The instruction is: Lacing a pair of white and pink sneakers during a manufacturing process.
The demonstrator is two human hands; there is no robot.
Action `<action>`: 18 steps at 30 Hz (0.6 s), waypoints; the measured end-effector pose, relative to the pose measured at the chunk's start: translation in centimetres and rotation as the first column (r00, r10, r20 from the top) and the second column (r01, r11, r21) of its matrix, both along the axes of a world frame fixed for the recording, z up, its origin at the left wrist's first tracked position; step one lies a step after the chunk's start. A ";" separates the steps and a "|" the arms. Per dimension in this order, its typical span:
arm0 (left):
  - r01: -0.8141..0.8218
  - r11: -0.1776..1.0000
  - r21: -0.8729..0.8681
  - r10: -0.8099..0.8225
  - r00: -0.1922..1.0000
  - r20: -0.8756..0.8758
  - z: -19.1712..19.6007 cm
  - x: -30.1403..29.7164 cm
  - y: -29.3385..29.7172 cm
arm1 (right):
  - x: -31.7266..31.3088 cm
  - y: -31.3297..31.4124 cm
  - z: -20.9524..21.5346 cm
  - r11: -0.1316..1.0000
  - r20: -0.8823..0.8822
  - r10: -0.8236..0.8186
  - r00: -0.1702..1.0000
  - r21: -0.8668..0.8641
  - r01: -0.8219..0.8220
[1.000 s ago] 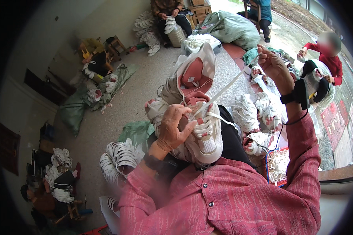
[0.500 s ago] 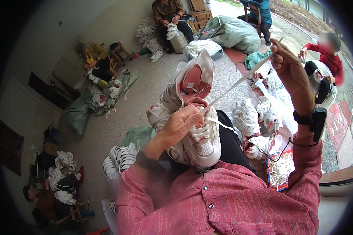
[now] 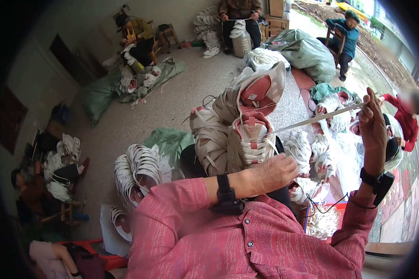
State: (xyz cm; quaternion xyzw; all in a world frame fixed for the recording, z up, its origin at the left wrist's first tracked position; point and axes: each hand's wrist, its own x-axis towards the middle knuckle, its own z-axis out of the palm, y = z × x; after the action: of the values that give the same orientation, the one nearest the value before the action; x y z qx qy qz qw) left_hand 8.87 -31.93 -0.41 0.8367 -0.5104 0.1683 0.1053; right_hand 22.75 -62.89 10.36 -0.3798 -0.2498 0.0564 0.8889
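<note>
**Lace drawn taut above a pink-and-white sneaker**

The person sits with a pink-and-white sneaker (image 3: 253, 135) propped on the lap, toe end toward them, its pink lining open to the far side. The left hand (image 3: 274, 173) rests against the near end of the shoe, fingers curled down around it so the shoe is held steady; the fingertips themselves are hidden under the hand. A black wrist strap (image 3: 226, 195) sits on that forearm, over the cuff of a pink patterned shirt (image 3: 246, 242).

The right hand (image 3: 372, 125) is raised well off to the right, fingers pinched closed on the end of a flat white shoelace (image 3: 312, 121). The lace runs in a straight, tight line from that pinch down to the eyelet area of the sneaker. A second black strap with a small device (image 3: 381, 183) wraps the right wrist.

Just left of the held shoe leans a bundle of beige shoe uppers (image 3: 214, 139). On the concrete floor nearby lie a heap of white soles (image 3: 139, 169), a green sack (image 3: 170, 142), and more laced shoes (image 3: 307, 153) to the right. Other people sit on low stools along the far wall, one beside a large grey-green bag (image 3: 307, 53).
</note>
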 end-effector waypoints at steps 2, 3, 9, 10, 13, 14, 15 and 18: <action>-0.203 0.979 0.007 0.196 0.954 0.229 -0.9 1.4 0.0 | 0.0 0.3 0.2 1.000 0.025 0.023 0.999 -0.022 -0.023; -0.292 0.956 -0.032 0.284 0.892 0.352 -1.1 1.7 0.0 | -0.1 0.4 0.1 0.999 0.013 -0.018 1.000 -0.039 0.018; -0.210 0.973 0.100 0.180 0.952 0.249 0.1 2.1 0.3 | -1.3 1.5 -0.2 0.994 0.022 -0.075 0.997 -0.075 0.076; 0.096 0.986 -0.139 -0.069 0.981 0.184 1.3 2.1 0.3 | -1.6 1.2 0.0 0.993 0.019 -0.095 0.995 -0.071 0.097; -0.021 0.849 -0.528 0.132 0.976 0.174 5.5 2.3 3.0 | -3.3 0.3 0.9 0.997 0.193 0.060 0.979 -0.060 -0.049; -0.268 0.598 -0.755 0.126 0.962 -0.242 5.7 3.2 4.3 | -4.6 1.3 1.9 0.990 0.235 0.139 0.962 -0.052 -0.130; -0.369 0.605 -0.706 0.222 0.929 -0.295 8.3 4.6 4.9 | -5.6 1.3 2.2 0.976 0.331 0.217 0.918 -0.102 -0.194; -0.186 0.972 -0.145 0.191 0.981 0.020 8.3 6.5 5.7 | -8.7 3.4 4.5 0.904 0.511 0.423 0.748 -0.191 -0.382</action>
State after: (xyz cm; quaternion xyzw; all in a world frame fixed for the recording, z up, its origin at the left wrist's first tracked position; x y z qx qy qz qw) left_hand 15.38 -26.27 7.86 0.8688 -0.4170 0.2276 0.1396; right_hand 14.07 -59.49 14.86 -0.3498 -0.5638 0.1464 0.7338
